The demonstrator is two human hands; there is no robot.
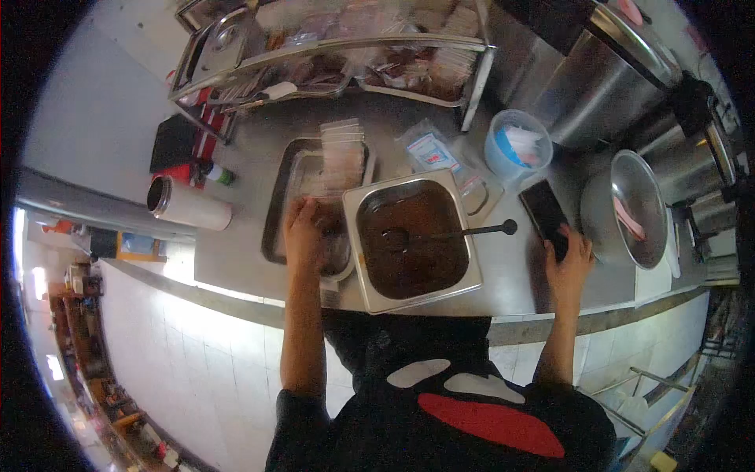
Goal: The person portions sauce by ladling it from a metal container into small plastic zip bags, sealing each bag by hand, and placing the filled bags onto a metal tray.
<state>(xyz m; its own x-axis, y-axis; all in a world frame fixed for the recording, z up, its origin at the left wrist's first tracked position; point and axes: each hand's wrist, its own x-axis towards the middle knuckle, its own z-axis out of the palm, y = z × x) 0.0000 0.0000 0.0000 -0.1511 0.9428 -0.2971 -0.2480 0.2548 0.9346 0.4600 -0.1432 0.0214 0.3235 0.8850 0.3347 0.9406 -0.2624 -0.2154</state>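
Observation:
My right hand (570, 259) grips the lower end of a black phone (543, 206) at the right of the steel counter. Over the shallow metal tray (277, 193) is my left hand (303, 236), its fingers curled at the near end of a row of flat clear packets (342, 161); what it holds, if anything, is blurred. Between my hands stands a square steel pan (476, 271) of dark brown sauce (417, 271). A black-handled ladle (480, 230) lies across it, its bowl in the sauce.
Behind is a metal rack (330, 94) with trays of packets. A white tumbler (193, 206) lies at the left. On the right are a plastic bag (431, 149), a translucent bucket (503, 153) and a steel bowl (641, 189). The counter's front edge is close to my body.

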